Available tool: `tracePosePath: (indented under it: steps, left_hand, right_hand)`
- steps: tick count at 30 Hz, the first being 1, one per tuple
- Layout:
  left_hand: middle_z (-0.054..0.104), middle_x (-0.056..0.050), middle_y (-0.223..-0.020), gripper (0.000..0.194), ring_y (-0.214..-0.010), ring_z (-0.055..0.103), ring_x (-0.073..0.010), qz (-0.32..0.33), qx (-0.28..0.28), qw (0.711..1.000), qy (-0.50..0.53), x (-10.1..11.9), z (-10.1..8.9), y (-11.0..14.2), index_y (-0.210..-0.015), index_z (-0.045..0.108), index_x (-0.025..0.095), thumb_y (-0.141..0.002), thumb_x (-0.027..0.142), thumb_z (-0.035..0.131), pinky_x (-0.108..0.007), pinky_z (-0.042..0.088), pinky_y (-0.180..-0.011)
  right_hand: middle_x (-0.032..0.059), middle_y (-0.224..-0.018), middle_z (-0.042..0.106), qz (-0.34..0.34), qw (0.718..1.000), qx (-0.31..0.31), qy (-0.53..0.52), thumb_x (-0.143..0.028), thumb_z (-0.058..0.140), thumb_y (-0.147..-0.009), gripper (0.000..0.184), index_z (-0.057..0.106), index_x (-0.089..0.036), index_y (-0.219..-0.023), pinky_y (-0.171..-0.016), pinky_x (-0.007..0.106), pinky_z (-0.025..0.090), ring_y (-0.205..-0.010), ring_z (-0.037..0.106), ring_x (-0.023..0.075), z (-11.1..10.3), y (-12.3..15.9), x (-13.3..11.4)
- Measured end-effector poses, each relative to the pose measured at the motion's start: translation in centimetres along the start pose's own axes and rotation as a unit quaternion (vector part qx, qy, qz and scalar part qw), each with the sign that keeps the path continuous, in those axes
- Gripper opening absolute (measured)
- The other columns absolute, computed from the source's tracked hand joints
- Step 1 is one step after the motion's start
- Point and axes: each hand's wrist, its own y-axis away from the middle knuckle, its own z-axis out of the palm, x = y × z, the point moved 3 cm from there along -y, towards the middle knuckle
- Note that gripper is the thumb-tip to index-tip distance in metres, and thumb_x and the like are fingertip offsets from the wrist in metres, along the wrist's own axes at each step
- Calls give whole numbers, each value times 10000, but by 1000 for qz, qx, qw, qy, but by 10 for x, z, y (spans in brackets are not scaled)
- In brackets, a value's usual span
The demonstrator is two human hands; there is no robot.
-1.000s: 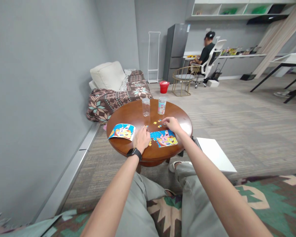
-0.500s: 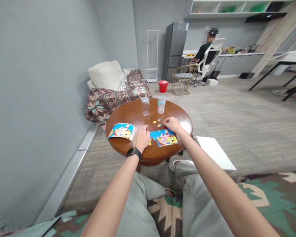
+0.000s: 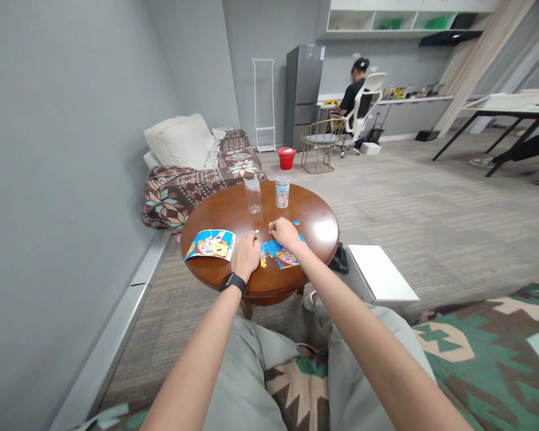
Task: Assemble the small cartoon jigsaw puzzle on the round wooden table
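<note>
A partly joined jigsaw puzzle (image 3: 287, 256) with a pink and yellow cartoon picture lies on the round wooden table (image 3: 215, 211). My right hand (image 3: 285, 232) reaches over its upper edge, thumb and fingers pinched on a puzzle piece mostly hidden by the fingertips. Along the puzzle's left side my left hand (image 3: 246, 254) rests on the tabletop, open, its fingers loosely bent. Just past its fingertips lies a small loose piece (image 3: 257, 231). One blue piece (image 3: 297, 222) lies beyond my right hand. A curled picture sheet (image 3: 212, 244) with a matching design is left of my left hand.
A clear lidded jar (image 3: 254, 197) and a printed jar (image 3: 282, 193) stand at the table's far side. A white box (image 3: 381, 272) is on the floor to the right. Behind are a red bucket (image 3: 287, 158) and a seated person (image 3: 353, 96).
My right hand has moved left from the loose pieces on the right to the puzzle's upper edge. My left hand stays beside the puzzle. The view has turned slightly right.
</note>
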Motion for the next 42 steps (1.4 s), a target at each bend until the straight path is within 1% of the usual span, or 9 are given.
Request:
tracePosePath:
  steps: [2, 4, 8, 13, 18, 21, 26, 36, 42]
  left_hand:
    - [654, -154, -1225, 374, -1183, 587, -262, -17, 0, 999, 29, -5, 0, -2, -1168, 608, 127, -907, 160, 342, -392, 432, -1042]
    - [664, -148, -1214, 354, -1163, 601, -264, -31, 5, 998, 50, -8, 0, -3, -1156, 616, 139, -901, 168, 373, -395, 449, -1023]
    - [692, -127, -1157, 301, -1101, 632, -249, -49, 33, 995, 79, -13, 0, -5, -1108, 631, 158, -875, 147, 442, -373, 480, -983]
    - [679, -132, -1144, 310, -1100, 626, -253, -54, 48, 996, 55, -15, 1, -6, -1106, 637, 149, -843, 117, 475, -382, 478, -999]
    - [633, -139, -1278, 380, -1232, 564, -254, -30, 17, 999, 23, -14, 3, -6, -1191, 635, 131, -872, 129, 429, -391, 412, -1097]
    - [622, -130, -1323, 382, -1296, 522, -253, -17, -6, 1000, 8, -12, 4, -6, -1165, 674, 129, -881, 139, 418, -389, 368, -1143]
    - [630, -129, -1296, 360, -1214, 569, -262, 14, -9, 1000, -25, -11, 4, -4, -1133, 706, 128, -871, 184, 466, -381, 415, -1102]
    - [646, -107, -1038, 223, -1028, 613, -252, 14, 23, 1000, -12, -13, 1, -2, -948, 717, 171, -842, 209, 525, -389, 489, -980]
    - [665, -111, -1179, 276, -1138, 600, -250, 17, 13, 1000, 14, -10, 0, -2, -1041, 699, 169, -826, 165, 527, -397, 443, -1063]
  right_hand:
    - [86, -1029, 697, -31, 999, 8, -31, -101, 600, -812, 222, 735, -180, -969, -874, 269, 475, -963, 644, 189, 1, 0, 3]
    - [78, -1031, 690, -42, 995, 48, -74, -67, 536, -821, 277, 715, -178, -1001, -892, 267, 466, -973, 634, 176, -1, -1, 15]
    - [106, -1025, 675, 32, 975, 165, -145, -89, 415, -860, 318, 686, -155, -1013, -908, 327, 471, -960, 624, 198, -11, -1, 64]
    - [117, -998, 671, 56, 951, 205, -224, -136, 419, -827, 300, 682, -144, -970, -903, 357, 472, -912, 622, 212, -12, 2, 104]
    - [77, -949, 658, 44, 957, 193, -213, -138, 439, -799, 271, 679, -181, -915, -869, 353, 475, -860, 608, 201, -7, 5, 101]
    - [64, -937, 644, 36, 964, 183, -188, -122, 436, -790, 268, 675, -190, -892, -861, 335, 467, -865, 597, 193, -7, 7, 96]
    - [54, -915, 632, 41, 964, 184, -187, -107, 434, -768, 280, 674, -187, -887, -854, 323, 462, -843, 585, 183, -8, 10, 93]
    - [55, -916, 640, 52, 964, 178, -190, -115, 434, -772, 282, 679, -185, -893, -858, 327, 467, -856, 591, 190, -11, 14, 90]
    - [54, -908, 638, 53, 966, 176, -183, -108, 437, -768, 286, 683, -180, -895, -853, 316, 467, -854, 594, 188, -11, 13, 90]
